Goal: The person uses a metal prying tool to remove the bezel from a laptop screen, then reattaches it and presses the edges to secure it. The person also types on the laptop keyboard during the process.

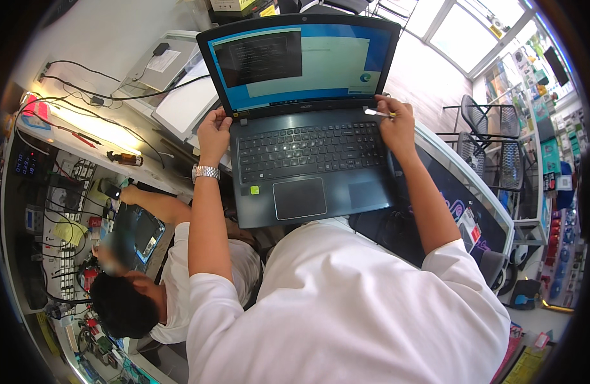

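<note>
An open black laptop (345,203) is held up in front of my body, its base tilted toward me and its screen (333,70) lit with a dark window over a lighter one. My left hand (214,136) grips the left edge near the hinge, thumb by the lower screen corner. On the opposite side, my right hand (398,127) closes on the right edge at the hinge. Pinched in its fingers is also a slim white-tipped item (374,112), too small to name. A metal-band watch (205,172) circles my left wrist.
At the left, a person (125,304) works over an opened device with a blue edge (151,242) on a cluttered bench. Cables (125,97) hang along the left wall. A glass counter (462,173) runs at my right; mesh chairs (477,117) stand beyond it.
</note>
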Tool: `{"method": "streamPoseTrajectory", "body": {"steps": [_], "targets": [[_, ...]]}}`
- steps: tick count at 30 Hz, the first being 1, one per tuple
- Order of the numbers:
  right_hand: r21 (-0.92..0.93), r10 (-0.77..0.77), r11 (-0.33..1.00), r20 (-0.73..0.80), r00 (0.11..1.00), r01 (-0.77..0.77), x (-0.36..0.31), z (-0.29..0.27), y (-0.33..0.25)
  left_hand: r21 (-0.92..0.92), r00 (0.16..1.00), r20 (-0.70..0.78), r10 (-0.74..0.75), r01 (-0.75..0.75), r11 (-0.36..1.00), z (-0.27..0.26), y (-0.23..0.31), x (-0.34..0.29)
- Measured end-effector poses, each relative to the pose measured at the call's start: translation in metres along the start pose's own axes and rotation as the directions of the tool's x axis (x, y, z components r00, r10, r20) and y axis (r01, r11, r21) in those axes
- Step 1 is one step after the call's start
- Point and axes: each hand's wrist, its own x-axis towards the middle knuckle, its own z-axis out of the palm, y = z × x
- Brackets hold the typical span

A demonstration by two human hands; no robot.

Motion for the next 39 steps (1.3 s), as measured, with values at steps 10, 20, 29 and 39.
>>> {"method": "streamPoseTrajectory", "body": {"steps": [10, 20, 29, 39], "targets": [[-0.058, -0.336, 0.916, 0.431, 0.837, 0.397, -0.038, 0.018, -0.045, 0.003, 1.0, -0.001, -0.007, 0.007, 1.0, -0.001, 0.008, -0.003], [-0.005, -0.383, 0.897, 0.493, 0.781, 0.443, -0.033, 0.045, -0.064, -0.018, 1.0, -0.011, -0.005, 0.005, 1.0, 0.001, 0.001, -0.002], [0.02, -0.407, 0.886, 0.512, 0.756, 0.464, -0.033, 0.058, -0.07, -0.013, 1.0, -0.03, 0.003, -0.004, 1.0, 0.001, 0.001, -0.002], [-0.052, -0.363, 0.873, 0.594, 0.718, 0.484, -0.035, 0.06, -0.075, 0.012, 0.997, 0.033, -0.073, 0.073, 0.997, -0.003, 0.013, -0.005]]}}
